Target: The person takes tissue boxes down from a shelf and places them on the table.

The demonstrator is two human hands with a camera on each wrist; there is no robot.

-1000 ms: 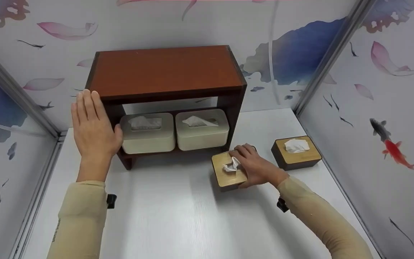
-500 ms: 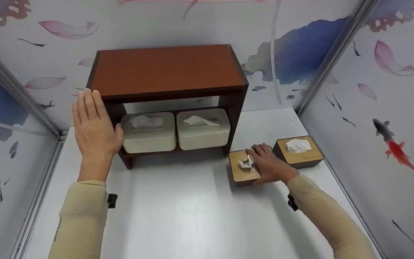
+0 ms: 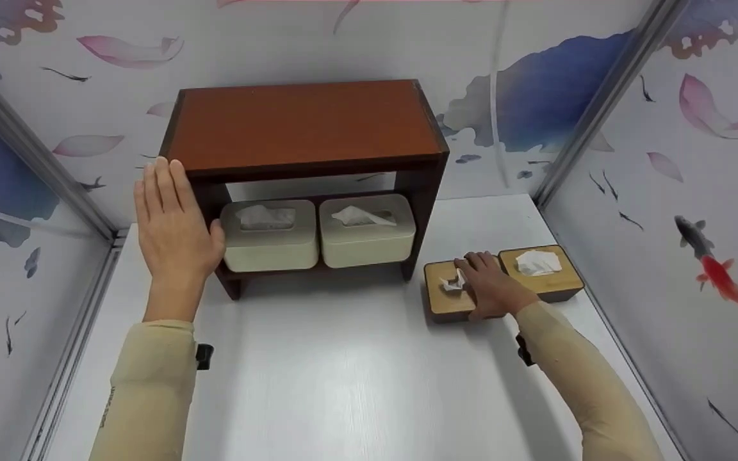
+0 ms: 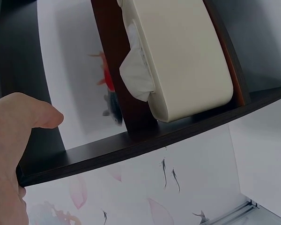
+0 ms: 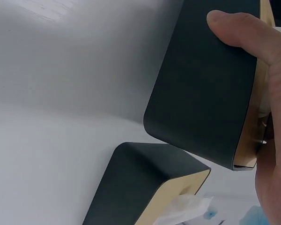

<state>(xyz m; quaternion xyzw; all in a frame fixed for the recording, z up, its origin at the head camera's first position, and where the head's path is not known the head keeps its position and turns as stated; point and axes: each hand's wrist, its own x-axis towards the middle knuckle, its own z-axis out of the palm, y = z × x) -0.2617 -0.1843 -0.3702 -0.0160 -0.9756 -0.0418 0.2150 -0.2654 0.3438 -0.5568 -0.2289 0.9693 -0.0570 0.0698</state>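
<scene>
My right hand (image 3: 494, 289) grips a tissue box (image 3: 441, 301) with a light wooden lid and dark sides, fingers over its far side. In the right wrist view the thumb (image 5: 239, 30) presses the dark side (image 5: 201, 89). A white tissue sticks out of the lid. To its right stands a second wood-lidded tissue box (image 3: 551, 282). My left hand (image 3: 177, 234), fingers straight, rests against the left side of a brown wooden shelf (image 3: 305, 125). In the left wrist view its thumb (image 4: 44, 112) lies by the shelf's dark side panel (image 4: 89, 157).
Two cream tissue boxes (image 3: 270, 246) sit side by side on the shelf's lower board, tissues poking out. The shelf stands on a white table (image 3: 343, 384). Printed wall panels (image 3: 664, 192) enclose the table at the back and both sides.
My right hand has carried the wood-lidded tissue box rightward, from in front of the shelf to beside the other wood-lidded box. The left hand stays at the shelf's side.
</scene>
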